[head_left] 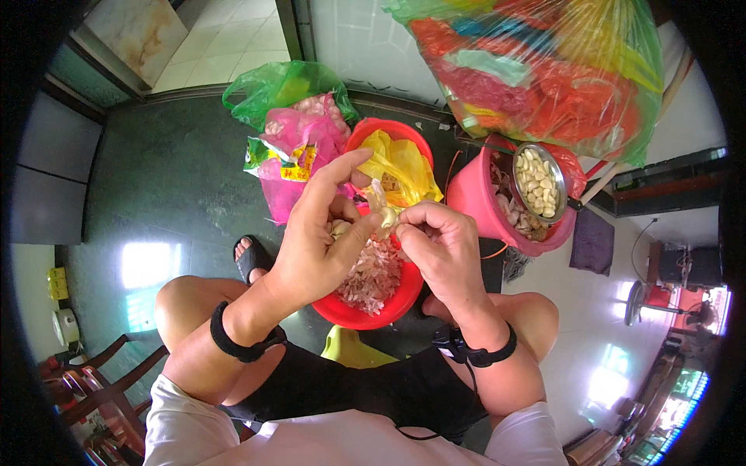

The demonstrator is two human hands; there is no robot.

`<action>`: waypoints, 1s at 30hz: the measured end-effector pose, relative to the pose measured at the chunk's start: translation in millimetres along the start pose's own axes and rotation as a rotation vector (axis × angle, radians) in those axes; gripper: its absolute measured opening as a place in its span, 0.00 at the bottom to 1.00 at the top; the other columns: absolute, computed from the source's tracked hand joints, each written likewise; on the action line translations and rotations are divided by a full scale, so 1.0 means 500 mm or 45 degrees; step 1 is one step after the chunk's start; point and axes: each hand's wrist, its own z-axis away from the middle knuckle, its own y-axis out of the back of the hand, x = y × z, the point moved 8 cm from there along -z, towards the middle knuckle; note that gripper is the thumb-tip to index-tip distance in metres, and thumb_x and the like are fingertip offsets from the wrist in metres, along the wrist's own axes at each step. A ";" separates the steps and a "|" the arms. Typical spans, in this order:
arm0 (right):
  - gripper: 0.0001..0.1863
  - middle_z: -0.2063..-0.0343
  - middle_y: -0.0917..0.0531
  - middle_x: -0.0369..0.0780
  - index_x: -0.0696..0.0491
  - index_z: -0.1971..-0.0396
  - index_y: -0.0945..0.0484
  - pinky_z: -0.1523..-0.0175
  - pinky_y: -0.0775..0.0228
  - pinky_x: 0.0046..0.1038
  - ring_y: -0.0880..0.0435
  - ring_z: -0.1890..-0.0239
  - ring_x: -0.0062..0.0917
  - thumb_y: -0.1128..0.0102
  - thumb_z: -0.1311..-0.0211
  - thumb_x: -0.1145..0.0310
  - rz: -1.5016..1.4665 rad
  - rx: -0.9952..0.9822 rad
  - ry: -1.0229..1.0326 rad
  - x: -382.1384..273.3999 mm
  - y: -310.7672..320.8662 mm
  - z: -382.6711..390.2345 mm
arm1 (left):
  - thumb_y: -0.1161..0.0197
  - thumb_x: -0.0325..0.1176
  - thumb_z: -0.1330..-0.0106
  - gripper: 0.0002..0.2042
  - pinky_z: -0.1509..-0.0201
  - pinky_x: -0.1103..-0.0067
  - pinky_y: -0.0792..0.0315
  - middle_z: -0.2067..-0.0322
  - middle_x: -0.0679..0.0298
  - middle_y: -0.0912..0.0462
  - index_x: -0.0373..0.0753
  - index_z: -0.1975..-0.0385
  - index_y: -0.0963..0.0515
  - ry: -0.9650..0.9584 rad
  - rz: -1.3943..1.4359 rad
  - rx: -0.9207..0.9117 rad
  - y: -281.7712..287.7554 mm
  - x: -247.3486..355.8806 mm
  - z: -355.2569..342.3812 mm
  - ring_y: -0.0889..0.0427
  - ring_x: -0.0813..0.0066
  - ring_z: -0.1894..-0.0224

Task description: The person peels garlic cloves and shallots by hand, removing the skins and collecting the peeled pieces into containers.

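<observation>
Above a red basin (353, 319) of papery garlic skins (373, 283), left hand (320, 237) and right hand (444, 245) together pinch a garlic clove (388, 218), metal bowl (564, 194) of peeled cloves (536, 182) over a pink bucket (468, 194) at right.

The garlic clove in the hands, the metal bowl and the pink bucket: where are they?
Garlic clove (387, 218): head view, on its pale body.
Metal bowl (563, 179): head view, on its right rim.
Pink bucket (469, 194): head view, on the left of its outer wall.

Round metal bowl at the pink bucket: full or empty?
Not empty: pale cloves cover most of the visible inside of the bowl. Depth is hidden; cannot tell exactly how full.
</observation>
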 end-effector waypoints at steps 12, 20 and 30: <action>0.04 0.73 0.14 0.34 0.61 0.66 0.15 0.66 0.28 0.18 0.21 0.71 0.10 0.38 0.37 0.78 0.012 -0.082 -0.003 0.000 0.004 0.002 | 0.33 0.22 0.29 0.13 0.58 0.82 0.24 0.62 0.63 0.13 0.34 0.46 0.15 0.218 -0.013 -0.337 -0.010 -0.019 -0.005 0.17 0.79 0.64; 0.05 0.69 0.16 0.36 0.59 0.62 0.19 0.66 0.25 0.20 0.19 0.72 0.14 0.44 0.32 0.76 -0.961 -0.273 -0.132 0.010 -0.021 0.008 | 0.37 0.26 0.25 0.13 0.75 0.86 0.28 0.62 0.60 0.12 0.31 0.43 0.18 0.666 1.024 -0.237 -0.013 -0.050 0.009 0.18 0.82 0.73; 0.19 0.71 0.15 0.39 0.57 0.52 0.20 0.68 0.23 0.29 0.16 0.76 0.28 0.23 0.41 0.71 0.510 0.138 0.585 -0.058 -0.025 0.021 | 0.35 0.25 0.27 0.11 0.75 0.86 0.28 0.62 0.61 0.11 0.35 0.48 0.17 0.706 1.003 -0.090 -0.004 -0.074 0.008 0.17 0.82 0.72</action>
